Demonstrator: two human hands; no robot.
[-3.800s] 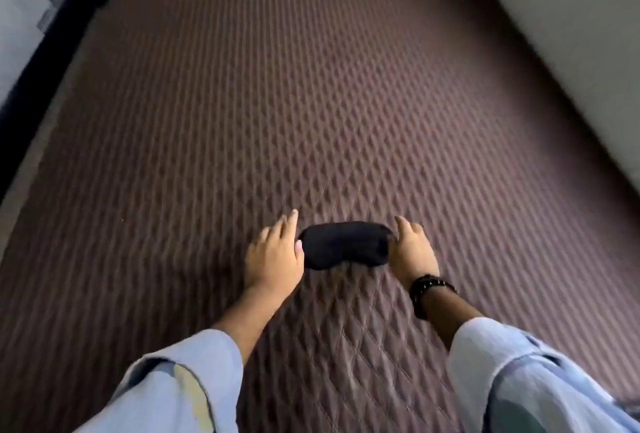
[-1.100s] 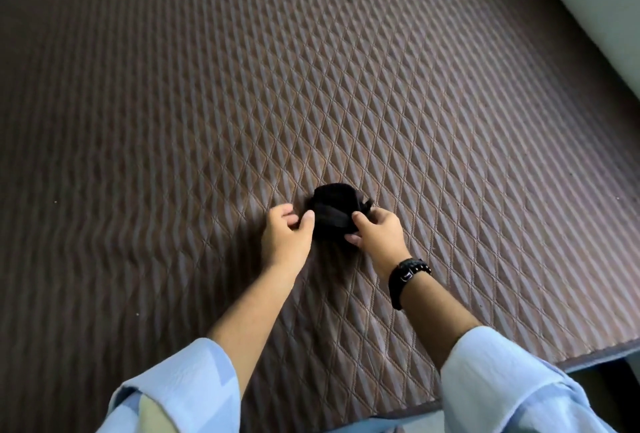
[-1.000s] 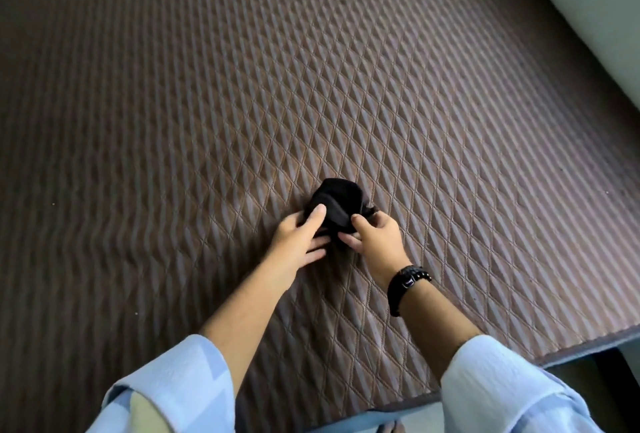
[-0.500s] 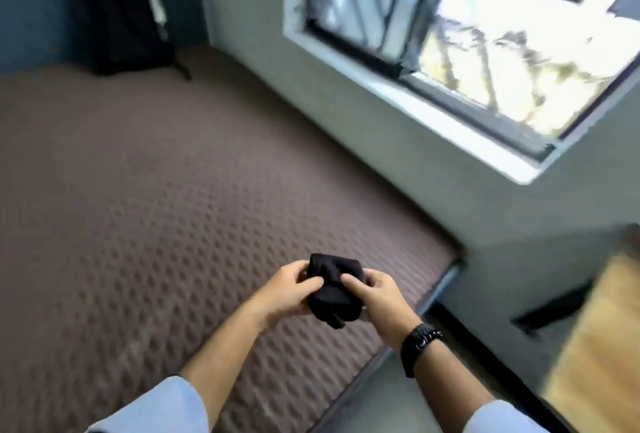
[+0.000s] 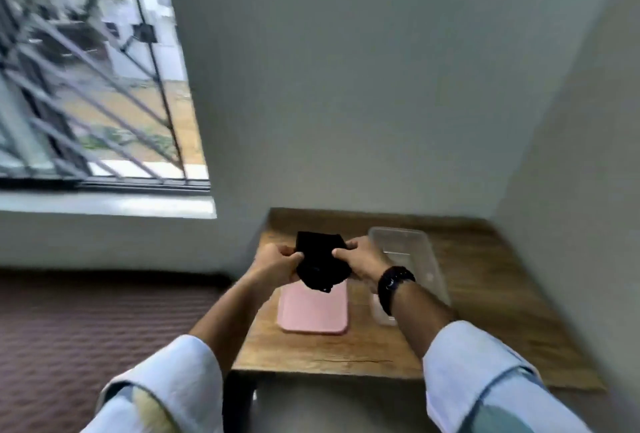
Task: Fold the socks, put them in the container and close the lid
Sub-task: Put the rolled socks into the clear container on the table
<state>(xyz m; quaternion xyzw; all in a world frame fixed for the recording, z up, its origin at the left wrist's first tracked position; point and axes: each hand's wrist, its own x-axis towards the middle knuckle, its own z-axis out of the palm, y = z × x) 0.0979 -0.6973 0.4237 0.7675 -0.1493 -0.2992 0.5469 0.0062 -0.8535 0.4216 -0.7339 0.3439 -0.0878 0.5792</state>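
The folded black socks (image 5: 320,264) hang in the air as a compact bundle, gripped from both sides. My left hand (image 5: 277,263) pinches the left edge and my right hand (image 5: 363,261) pinches the right edge. Below the bundle a pink lid (image 5: 313,309) lies flat on the wooden table (image 5: 485,294). To its right stands a clear plastic container (image 5: 415,252), open on top and partly hidden by my right wrist. The bundle is over the lid's far end, left of the container.
The table stands in a corner, with grey walls behind it and on its right. A brown quilted mattress (image 5: 86,328) lies at the lower left. A barred window (image 5: 86,86) fills the upper left.
The socks were folded into a bundle on the mattress and lifted in both hands. My view has swung right from the mattress to the table with the lid and container.
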